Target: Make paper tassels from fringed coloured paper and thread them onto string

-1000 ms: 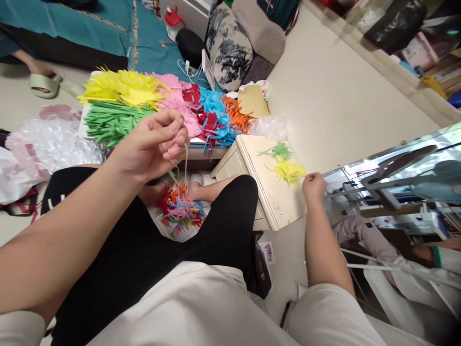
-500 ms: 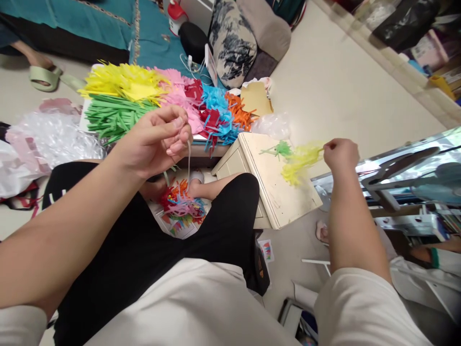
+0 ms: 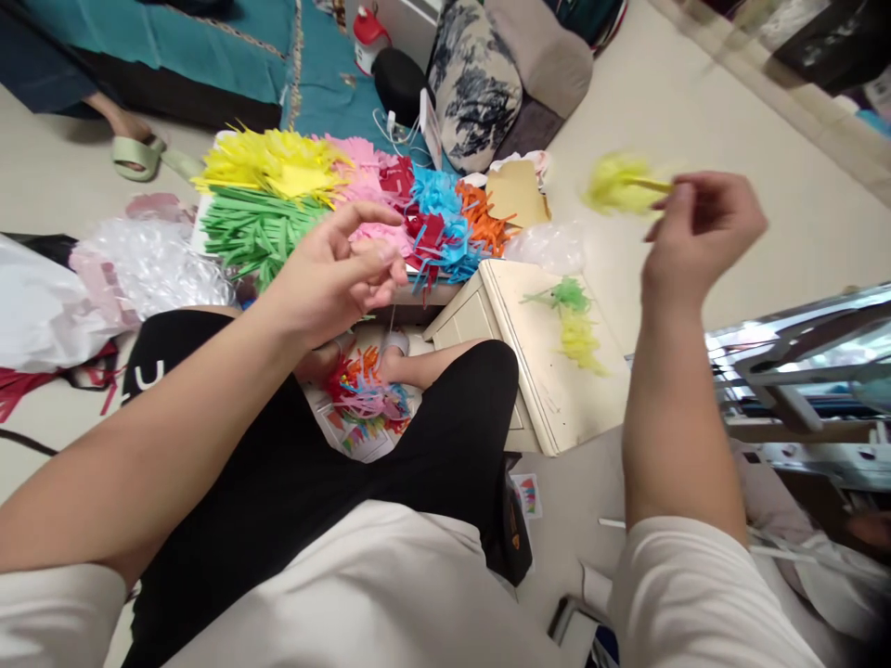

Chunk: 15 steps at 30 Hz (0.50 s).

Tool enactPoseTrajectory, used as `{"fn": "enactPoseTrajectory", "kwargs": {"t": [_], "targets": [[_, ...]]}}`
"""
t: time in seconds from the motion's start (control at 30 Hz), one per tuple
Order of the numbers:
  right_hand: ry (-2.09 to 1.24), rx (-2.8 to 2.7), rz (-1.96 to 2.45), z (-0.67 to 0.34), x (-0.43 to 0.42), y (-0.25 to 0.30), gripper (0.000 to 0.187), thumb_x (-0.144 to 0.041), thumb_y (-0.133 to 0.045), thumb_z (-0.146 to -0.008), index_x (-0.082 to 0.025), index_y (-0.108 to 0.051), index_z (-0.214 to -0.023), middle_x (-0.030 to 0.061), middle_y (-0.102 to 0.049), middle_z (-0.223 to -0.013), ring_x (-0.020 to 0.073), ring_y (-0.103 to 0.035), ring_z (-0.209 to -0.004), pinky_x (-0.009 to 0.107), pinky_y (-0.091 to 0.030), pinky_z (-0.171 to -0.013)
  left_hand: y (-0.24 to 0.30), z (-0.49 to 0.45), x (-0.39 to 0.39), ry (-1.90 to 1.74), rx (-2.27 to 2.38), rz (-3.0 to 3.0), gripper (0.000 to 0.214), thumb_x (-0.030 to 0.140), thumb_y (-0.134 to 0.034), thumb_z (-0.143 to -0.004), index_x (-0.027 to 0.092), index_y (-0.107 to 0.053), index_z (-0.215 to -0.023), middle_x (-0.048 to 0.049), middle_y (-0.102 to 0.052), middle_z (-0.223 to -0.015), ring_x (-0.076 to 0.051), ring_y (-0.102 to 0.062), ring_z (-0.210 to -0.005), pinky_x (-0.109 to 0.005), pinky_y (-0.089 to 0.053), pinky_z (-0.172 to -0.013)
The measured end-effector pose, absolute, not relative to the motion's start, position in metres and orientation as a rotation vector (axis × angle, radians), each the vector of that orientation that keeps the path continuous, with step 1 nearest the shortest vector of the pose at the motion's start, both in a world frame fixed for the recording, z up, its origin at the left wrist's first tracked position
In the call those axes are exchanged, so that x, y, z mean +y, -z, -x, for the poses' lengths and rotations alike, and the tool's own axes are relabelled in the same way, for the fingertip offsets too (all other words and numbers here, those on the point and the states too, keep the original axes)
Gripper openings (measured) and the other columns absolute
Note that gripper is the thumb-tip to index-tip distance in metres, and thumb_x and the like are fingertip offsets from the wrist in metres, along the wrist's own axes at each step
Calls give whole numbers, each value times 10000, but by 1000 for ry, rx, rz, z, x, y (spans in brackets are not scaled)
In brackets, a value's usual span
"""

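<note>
My right hand (image 3: 700,232) is raised at the upper right, its fingers pinched on a fringed yellow paper piece (image 3: 616,183), which is blurred by motion. My left hand (image 3: 341,274) hovers over my lap with thumb and fingers pinched on a thin pale strip (image 3: 391,325) that hangs down. Below it, between my legs, lies a heap of mixed coloured paper scraps (image 3: 366,394). On the cream cabinet top (image 3: 535,371) rest a green fringed piece (image 3: 565,297) and more yellow fringe (image 3: 579,341).
Piles of cut paper strips, yellow (image 3: 275,165), green (image 3: 254,232), pink, red, blue (image 3: 438,213) and orange, lie on a low board ahead. Crumpled plastic bags (image 3: 139,269) sit at left. Cushions (image 3: 477,88) and another person's sandalled foot (image 3: 135,153) are farther back.
My right hand picked the yellow fringed piece off the cabinet top and lifted it up and to the right. My left hand stayed pinched on the thin strip.
</note>
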State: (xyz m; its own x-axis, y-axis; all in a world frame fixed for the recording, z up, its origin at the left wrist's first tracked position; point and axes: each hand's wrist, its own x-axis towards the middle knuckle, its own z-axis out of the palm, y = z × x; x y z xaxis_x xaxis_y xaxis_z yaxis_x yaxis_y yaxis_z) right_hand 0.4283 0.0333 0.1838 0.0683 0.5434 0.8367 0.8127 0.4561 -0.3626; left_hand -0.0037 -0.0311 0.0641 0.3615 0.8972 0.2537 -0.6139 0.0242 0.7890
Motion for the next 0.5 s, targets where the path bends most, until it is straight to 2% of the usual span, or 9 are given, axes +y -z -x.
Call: {"fn": "enactPoseTrajectory", "kwargs": {"t": [0.03, 0.07, 0.13, 0.2, 0.27, 0.37, 0.43, 0.5], "targets": [[198, -1681, 1111, -398, 30, -175, 88, -316, -705, -1086, -230, -712, -1071, 53, -706, -957, 197, -736, -777, 342, -515, -616, -64, 2, -34, -1216, 391, -1018, 550, 384, -1054, -825, 280, -708, -1239, 41, -781, -758, -90, -620, -539, -227, -455, -524], [50, -1758, 1041, -368, 27, -164, 144, -372, -780, -1058, -246, -713, -1072, 30, -721, -912, 183, -724, -746, 325, -507, -592, -63, -1, -37, -1219, 425, -1051, 619, 386, -1054, -820, 277, -688, -1307, 38, -782, -758, -104, -649, -545, -232, -475, -536], [-262, -1950, 973, -313, 21, -143, 251, -470, -852, -1030, -273, -700, -1069, 1, -741, -881, 165, -711, -717, 322, -550, -635, -61, -5, -40, -1210, 495, -1116, 719, 362, -1039, -827, 263, -643, -1419, 39, -784, -759, -114, -679, -547, -230, -495, -550], [-449, -2109, 931, -269, 18, -124, 315, -510, -902, -986, -263, -710, -1028, 8, -754, -884, 180, -704, -744, 341, -570, -693, -57, -7, -39, -1188, 569, -1170, 727, 317, -1012, -849, 248, -615, -1455, 46, -785, -751, -107, -678, -538, -220, -500, -561], [-552, -2210, 893, -237, 19, -109, 336, -505, -929, -954, -237, -726, -973, 25, -749, -883, 201, -687, -785, 364, -571, -740, -50, -7, -32, -1166, 665, -1200, 592, 263, -975, -878, 219, -635, -1360, 47, -783, -735, -96, -666, -530, -206, -500, -572], [-757, -2168, 863, -208, 25, -87, 356, -515, -939, -940, -223, -735, -943, 40, -709, -869, 219, -656, -831, 372, -574, -765, -40, -3, -17, -1133, 841, -1191, 249, 176, -885, -933, 170, -651, -1017, 5, -785, -716, -72, -637, -522, -188, -471, -567], [-954, -1985, 863, -196, 29, -69, 399, -569, -955, -922, -246, -728, -979, 54, -690, -912, 236, -657, -879, 375, -592, -777, -37, 1, -9, -1139, 902, -1120, 217, 138, -831, -953, 165, -623, -896, -12, -787, -720, -58, -623, -522, -179, -458, -565], [-1103, -1756, 858, -188, 28, -48, 462, -643, -961, -898, -277, -701, -1010, 60, -668, -949, 250, -659, -912, 389, -611, -803, -36, 4, -4, -1164, 911, -1013, 202, 118, -801, -952, 164, -621, -874, -9, -784, -736, -51, -622, -536, -172, -468, -579]]}}
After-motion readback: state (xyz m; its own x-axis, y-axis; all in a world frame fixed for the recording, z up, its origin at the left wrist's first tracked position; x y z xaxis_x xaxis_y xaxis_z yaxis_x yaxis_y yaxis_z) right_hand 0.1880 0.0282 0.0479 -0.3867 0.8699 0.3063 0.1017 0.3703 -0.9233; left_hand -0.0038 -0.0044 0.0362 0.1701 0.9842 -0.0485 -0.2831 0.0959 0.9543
